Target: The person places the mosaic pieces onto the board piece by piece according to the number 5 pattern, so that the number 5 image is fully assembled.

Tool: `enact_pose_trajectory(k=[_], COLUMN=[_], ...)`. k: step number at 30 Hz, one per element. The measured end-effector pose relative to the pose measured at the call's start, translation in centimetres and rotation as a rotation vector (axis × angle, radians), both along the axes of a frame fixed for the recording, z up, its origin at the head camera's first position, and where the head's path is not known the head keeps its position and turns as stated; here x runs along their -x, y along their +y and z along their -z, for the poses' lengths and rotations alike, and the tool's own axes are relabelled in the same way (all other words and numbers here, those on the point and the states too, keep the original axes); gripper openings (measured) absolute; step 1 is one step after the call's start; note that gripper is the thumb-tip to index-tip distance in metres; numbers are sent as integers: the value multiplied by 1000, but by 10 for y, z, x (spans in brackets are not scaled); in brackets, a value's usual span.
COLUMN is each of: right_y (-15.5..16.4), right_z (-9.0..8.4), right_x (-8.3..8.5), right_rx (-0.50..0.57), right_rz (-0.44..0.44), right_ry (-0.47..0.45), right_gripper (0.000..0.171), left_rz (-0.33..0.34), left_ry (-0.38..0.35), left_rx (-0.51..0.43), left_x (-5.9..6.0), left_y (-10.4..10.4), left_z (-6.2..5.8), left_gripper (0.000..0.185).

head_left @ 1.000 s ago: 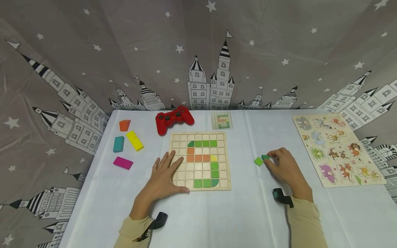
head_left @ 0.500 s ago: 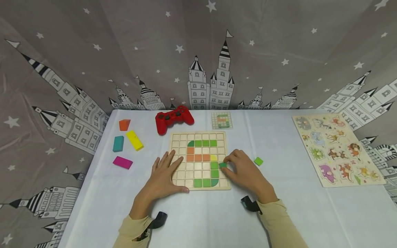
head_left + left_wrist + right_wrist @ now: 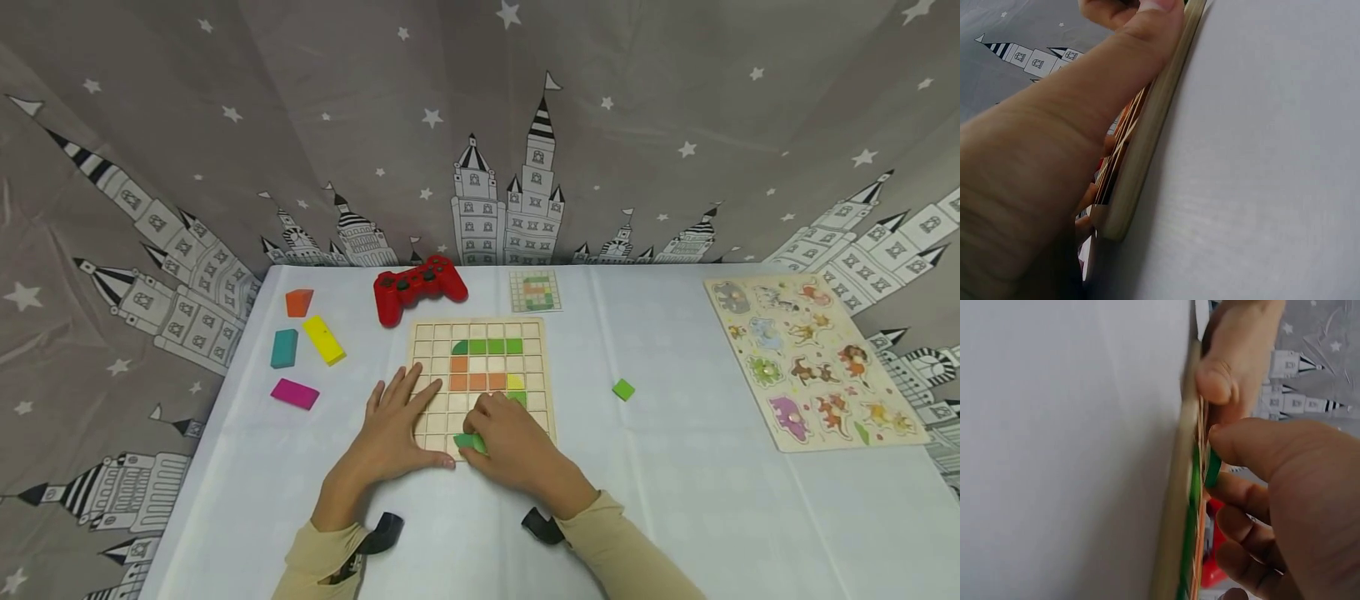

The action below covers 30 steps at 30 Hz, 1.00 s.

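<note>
A wooden grid board (image 3: 542,333) lies mid-table, with green, orange and yellow tiles set in some of its squares. My left hand (image 3: 393,429) rests with spread fingers on its left side, thumb along the front edge. Between thumb and fingertips my right hand (image 3: 513,442) pinches a dark green tile with a rounded corner (image 3: 463,440), low over the board's front row. In the right wrist view this green tile (image 3: 1212,469) stands on edge at the board's surface. The right hand hides several tiles at the lower right of the grid.
A bright green square tile (image 3: 623,389) lies right of the board. Behind it are a small pattern card (image 3: 536,292) and a red game controller (image 3: 420,287). Several coloured blocks, one a yellow block (image 3: 325,340), lie at left; an animal puzzle board (image 3: 813,362) lies at right.
My right hand has picked the dark green tile up from beside the bright green one and carried it left to the board's front row. The left hand stays where it was.
</note>
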State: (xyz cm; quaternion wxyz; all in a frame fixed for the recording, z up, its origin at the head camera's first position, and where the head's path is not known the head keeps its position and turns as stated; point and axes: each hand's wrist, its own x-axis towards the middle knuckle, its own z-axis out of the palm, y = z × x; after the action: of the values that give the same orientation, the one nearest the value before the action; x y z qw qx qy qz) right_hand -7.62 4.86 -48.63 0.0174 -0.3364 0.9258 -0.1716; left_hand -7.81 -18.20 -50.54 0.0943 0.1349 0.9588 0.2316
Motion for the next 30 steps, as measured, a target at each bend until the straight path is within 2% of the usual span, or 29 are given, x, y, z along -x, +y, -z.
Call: enact_pose_trajectory(k=[8, 19, 30], right_y=[-13, -18, -20], right_z=[6, 1, 4], right_x=[-3, -7, -9], right_rx=[-25, -15, -22], right_rz=[30, 82, 126], right_ry=[30, 28, 51], right_gripper=[25, 24, 24], left_rz=[13, 14, 19], left_ry=[7, 24, 20], left_rx=[-4, -7, -1], left_x=[-2, -2, -1], left_y=[-1, -1, -3], left_z=[-2, -1, 0], left_gripper=[119, 117, 118])
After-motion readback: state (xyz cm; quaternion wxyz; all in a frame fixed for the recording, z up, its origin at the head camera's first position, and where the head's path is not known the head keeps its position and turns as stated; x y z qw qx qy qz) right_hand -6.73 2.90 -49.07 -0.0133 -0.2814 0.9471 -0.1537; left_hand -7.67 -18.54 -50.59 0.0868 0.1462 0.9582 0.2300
